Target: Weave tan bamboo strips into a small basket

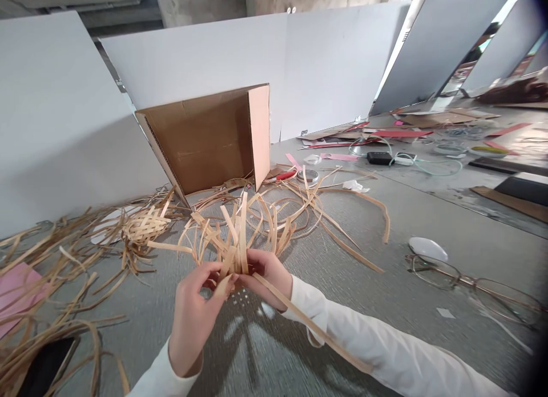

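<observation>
My left hand [197, 312] and my right hand [273, 280] meet at the middle front, both closed on a partly woven piece of flat, pale weaving strips [242, 231]. The thumb and fingers of my left hand pinch its near side. My right hand grips the other side, its fingers partly hidden behind the strips. Loose ends stand up and fan out above my hands. One long strip [317, 329] runs from the work down to the right, across my right sleeve. The inside of the woven part is hidden.
A cardboard box [201, 140] stands open behind. Leftward lie a woven ball [148, 224], many loose strips, pink paper [19, 291] and a phone [47, 365]. Rightward are eyeglasses [468, 281], a white mouse [428, 248], a tape roll [307, 176] and a red-handled tool [286, 175].
</observation>
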Demonstrator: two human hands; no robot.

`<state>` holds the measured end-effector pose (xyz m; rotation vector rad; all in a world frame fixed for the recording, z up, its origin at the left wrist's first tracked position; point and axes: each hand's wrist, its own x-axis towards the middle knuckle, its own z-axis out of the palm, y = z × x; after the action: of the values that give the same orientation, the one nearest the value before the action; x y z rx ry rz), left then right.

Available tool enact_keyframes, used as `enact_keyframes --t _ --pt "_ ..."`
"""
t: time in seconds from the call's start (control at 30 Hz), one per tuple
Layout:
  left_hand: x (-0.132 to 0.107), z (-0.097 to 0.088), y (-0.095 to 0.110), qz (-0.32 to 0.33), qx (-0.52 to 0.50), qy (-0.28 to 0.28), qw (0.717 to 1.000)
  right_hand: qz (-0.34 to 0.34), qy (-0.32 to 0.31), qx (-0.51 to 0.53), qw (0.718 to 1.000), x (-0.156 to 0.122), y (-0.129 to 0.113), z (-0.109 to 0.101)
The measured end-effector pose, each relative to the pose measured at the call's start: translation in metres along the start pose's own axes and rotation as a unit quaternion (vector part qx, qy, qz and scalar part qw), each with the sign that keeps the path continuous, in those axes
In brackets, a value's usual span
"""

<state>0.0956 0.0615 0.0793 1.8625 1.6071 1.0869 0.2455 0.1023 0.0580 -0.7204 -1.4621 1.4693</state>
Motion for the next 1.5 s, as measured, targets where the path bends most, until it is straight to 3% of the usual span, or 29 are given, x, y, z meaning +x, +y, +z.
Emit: enact_keyframes --t 0.2,0.43,0.73,1.17,1.5 --pt "0.001 0.001 0.002 0.003 -0.028 0.036 0.999 0.001 -0.015 -0.013 1.000 -0.002 -0.004 0.001" --pt "0.005 -0.004 0.004 0.001 -0.043 0.031 0.999 -0.039 -0.027 -0.057 0.997 -0.004 0.001 0.002" --pt "0.001 0.000 0.002 -0.042 -0.114 0.016 0.993 -0.044 0.059 -0.133 0.988 -0.011 0.005 0.010" --pt "0.004 0.000 0.002 -0.063 -0.111 0.012 0.992 -0.072 0.106 -0.114 0.985 -0.013 0.003 0.011" --pt "0.007 0.000 0.000 -0.092 -0.177 -0.002 0.980 -0.024 0.058 -0.020 0.998 -0.008 0.005 0.010"
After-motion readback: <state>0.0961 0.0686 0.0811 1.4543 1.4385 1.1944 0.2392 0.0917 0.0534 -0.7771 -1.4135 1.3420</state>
